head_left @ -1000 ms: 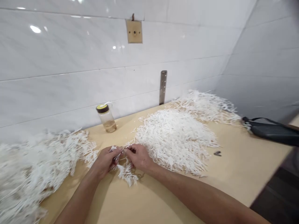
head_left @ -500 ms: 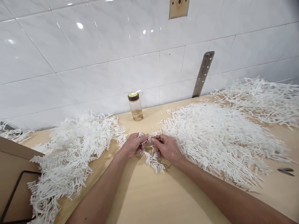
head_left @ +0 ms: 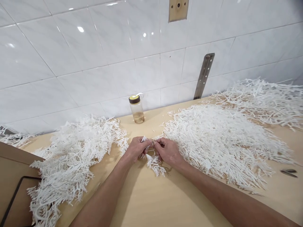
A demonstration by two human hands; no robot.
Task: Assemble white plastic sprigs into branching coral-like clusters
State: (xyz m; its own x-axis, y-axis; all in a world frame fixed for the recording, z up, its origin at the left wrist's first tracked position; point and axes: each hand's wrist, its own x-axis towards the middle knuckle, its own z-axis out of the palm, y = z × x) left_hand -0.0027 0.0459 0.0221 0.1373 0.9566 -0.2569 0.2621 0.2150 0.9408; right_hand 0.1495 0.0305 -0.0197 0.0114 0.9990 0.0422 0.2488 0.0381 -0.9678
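My left hand (head_left: 138, 148) and my right hand (head_left: 167, 150) meet at the middle of the table, fingertips almost touching. Between them is a white branched plastic sprig (head_left: 155, 163) with fine tips. My left hand is closed, thumb and fingers pinching one part of it, with a tuft poking up above the thumb. A thin white stem is pinched in my right hand. One fringed end of the sprig hangs below the fingers near the tabletop. The exact spot where the fingertips meet is too small to make out.
A pile of white sprigs (head_left: 78, 151) lies left, a larger pile (head_left: 220, 138) right, and more long strands (head_left: 267, 101) behind it. A bottle (head_left: 137, 110) stands near the tiled wall. A metal bracket (head_left: 204, 75) leans there. Small dark snips (head_left: 288, 172) lie far right; a brown box (head_left: 16, 176) stands left.
Both hands stay in nearly the same place, the fingertips drawn slightly closer together. The tuft above my left thumb has shifted. The view has tilted a little.
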